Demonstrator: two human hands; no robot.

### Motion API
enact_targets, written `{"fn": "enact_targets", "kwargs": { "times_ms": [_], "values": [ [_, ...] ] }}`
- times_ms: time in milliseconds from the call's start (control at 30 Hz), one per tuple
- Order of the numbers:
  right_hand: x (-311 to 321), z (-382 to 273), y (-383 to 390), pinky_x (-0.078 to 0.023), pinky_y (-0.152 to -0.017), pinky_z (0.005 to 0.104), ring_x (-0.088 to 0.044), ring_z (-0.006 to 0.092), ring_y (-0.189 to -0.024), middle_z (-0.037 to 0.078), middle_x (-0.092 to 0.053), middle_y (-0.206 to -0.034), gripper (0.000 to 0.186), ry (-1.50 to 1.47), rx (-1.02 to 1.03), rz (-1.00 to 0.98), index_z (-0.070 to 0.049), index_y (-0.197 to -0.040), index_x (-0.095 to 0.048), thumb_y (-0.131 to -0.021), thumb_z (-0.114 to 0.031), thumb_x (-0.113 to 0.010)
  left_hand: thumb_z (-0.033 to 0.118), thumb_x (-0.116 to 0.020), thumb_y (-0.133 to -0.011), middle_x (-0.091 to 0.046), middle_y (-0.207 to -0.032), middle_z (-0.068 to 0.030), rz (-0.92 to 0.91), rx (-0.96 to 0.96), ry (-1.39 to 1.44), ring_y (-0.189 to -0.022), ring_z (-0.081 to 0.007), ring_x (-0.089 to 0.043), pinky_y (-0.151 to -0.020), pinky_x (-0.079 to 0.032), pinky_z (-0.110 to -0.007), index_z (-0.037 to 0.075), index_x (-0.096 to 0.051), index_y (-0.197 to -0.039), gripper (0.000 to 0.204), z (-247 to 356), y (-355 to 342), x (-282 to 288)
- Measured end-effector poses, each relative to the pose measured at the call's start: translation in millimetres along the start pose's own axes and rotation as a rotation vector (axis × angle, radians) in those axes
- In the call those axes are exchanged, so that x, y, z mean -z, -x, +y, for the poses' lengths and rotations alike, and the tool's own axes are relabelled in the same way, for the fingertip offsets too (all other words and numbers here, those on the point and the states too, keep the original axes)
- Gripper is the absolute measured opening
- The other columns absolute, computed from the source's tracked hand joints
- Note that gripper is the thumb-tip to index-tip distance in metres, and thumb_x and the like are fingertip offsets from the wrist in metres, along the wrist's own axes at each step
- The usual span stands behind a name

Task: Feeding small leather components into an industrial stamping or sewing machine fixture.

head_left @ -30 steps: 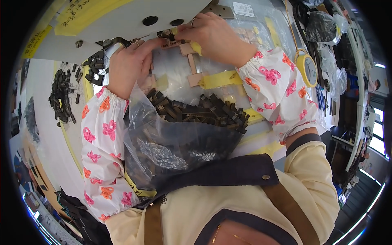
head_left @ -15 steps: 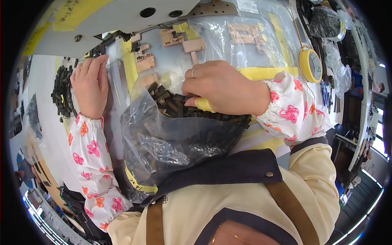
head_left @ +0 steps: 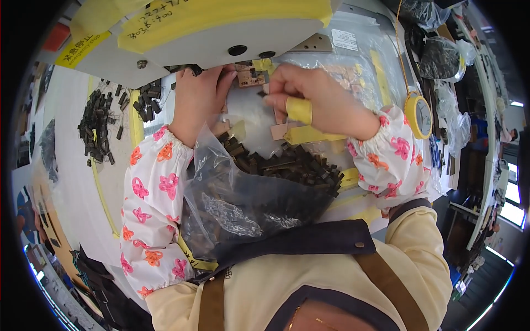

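Although only one end of it shows, the small dark piece [head_left: 261,95] juts from the right hand's fingertips toward the left and slightly away from the person; its full long axis cannot be told, since the fingers cover the rest. It sits above the work area, just beside the pinkish blocks [head_left: 250,77] and in front of the machine [head_left: 221,38]. The right hand [head_left: 328,102] pinches it between thumb and finger, the other fingers curled (a yellow wrap [head_left: 298,110] circles one digit). The left hand [head_left: 200,99] reaches up to the machine's lower edge with its fingers bent, some of them hidden there, so I cannot tell whether it holds anything. Nearer the person, the clear bag [head_left: 248,207] lies with its mouth facing the machine, many dark pieces [head_left: 287,168] showing in it at mixed angles. More lie in a loose pile [head_left: 96,129] on the bench [head_left: 63,160] at left. Half a second ago the right hand was at the bag's mouth and the left was farther left; now the right has left the bag and both are near the blocks.
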State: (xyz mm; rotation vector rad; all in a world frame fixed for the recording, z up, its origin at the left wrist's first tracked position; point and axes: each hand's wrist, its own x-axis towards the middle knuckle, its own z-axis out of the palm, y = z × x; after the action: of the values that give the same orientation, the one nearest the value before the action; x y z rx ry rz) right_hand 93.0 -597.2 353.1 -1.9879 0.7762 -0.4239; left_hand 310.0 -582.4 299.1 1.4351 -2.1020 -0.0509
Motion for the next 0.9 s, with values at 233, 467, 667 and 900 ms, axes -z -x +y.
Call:
{"fn": "enact_targets", "kwargs": {
  "times_ms": [233,467,667,900],
  "values": [
    [6.3,52.4,-23.4,-0.047,-0.057,0.0336,-0.062,0.0241,-0.063,0.011,-0.064,-0.07,0.012,0.013,0.192,0.313,0.001,-0.084,-0.055,-0.077,-0.007,-0.061,0.01,-0.052,-0.087,-0.061,-0.085,-0.0186,0.125,-0.032,0.107,-0.076,-0.038,-0.058,-0.064,-0.045,-0.04,0.001,-0.057,-0.1,0.016,-4.9,0.3,-12.8],
    [8.5,51.9,-21.0,-0.047,-0.058,0.0408,-0.059,0.0353,-0.067,0.012,-0.061,-0.071,0.016,0.596,0.261,0.324,-0.003,-0.086,-0.056,-0.071,-0.006,-0.06,0.012,-0.052,-0.089,-0.061,-0.075,-0.0166,0.003,0.084,-0.009,-0.065,-0.0336,-0.059,-0.058,-0.045,-0.037,0.004,-0.06,-0.101,0.016,-1.9,3.8,-1.6],
    [9.8,49.7,-19.6,-0.047,-0.062,0.0409,-0.059,0.0338,-0.074,0.012,-0.057,-0.07,0.018,0.573,0.372,0.237,-0.005,-0.088,-0.057,-0.071,0.0,-0.058,0.009,-0.053,-0.087,-0.06,-0.067,-0.0121,-0.034,0.032,0.126,-0.054,-0.0237,-0.058,-0.052,-0.044,-0.032,0.007,-0.063,-0.097,0.014,4.7,2.9,3.5],
    [17.5,58.8,-24.3,-0.047,-0.065,0.0315,-0.057,0.027,-0.071,0.011,-0.061,-0.078,0.014,0.273,0.408,0.212,-0.001,-0.084,-0.061,-0.071,0.003,-0.058,0.007,-0.052,-0.086,-0.058,-0.063,-0.0109,-0.07,0.015,0.132,-0.056,-0.0258,-0.057,-0.055,-0.044,-0.034,0.011,-0.063,-0.096,0.016,7.2,2.4,6.0]
  ]
}}
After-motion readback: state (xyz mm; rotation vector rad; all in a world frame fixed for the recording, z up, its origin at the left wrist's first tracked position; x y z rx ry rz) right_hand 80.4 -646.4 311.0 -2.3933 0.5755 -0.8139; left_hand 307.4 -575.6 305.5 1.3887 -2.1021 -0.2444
